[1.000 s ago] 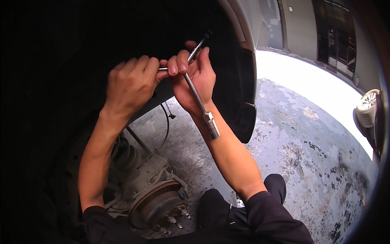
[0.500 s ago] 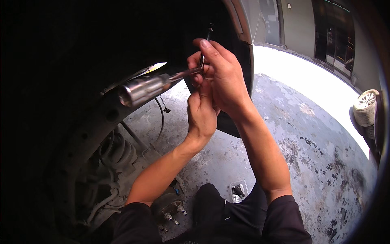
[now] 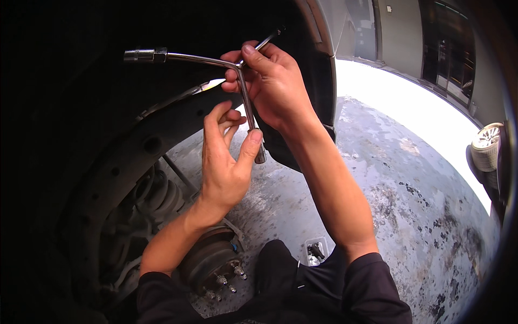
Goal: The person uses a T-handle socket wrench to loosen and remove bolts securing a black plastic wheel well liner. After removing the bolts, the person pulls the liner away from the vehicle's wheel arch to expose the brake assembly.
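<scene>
A chrome three-way socket wrench [image 3: 202,59] is held up in front of a dark wheel arch. My right hand [image 3: 278,86] is closed round it by the hub, thumb on the upper right arm. One long arm with a socket points left; another hangs down, ending in a socket [image 3: 260,154]. Beside that lower arm is my left hand [image 3: 224,154], its fingers parted and curved, the thumb against or just in front of the socket end. Whether that thumb presses on it I cannot tell.
The wheel arch edge [image 3: 151,144] curves down on the left, with a coil spring [image 3: 167,197] and a hub with wheel studs [image 3: 216,264] below. A clear plastic tub [image 3: 317,251] holding dark parts stands on the worn grey floor [image 3: 399,216]. Wheels with tyres [image 3: 485,146] are at the far right.
The wrench has swung round in my right hand; its long socket arm now points left, another downward. My left hand has come away from my right and spread its fingers.
</scene>
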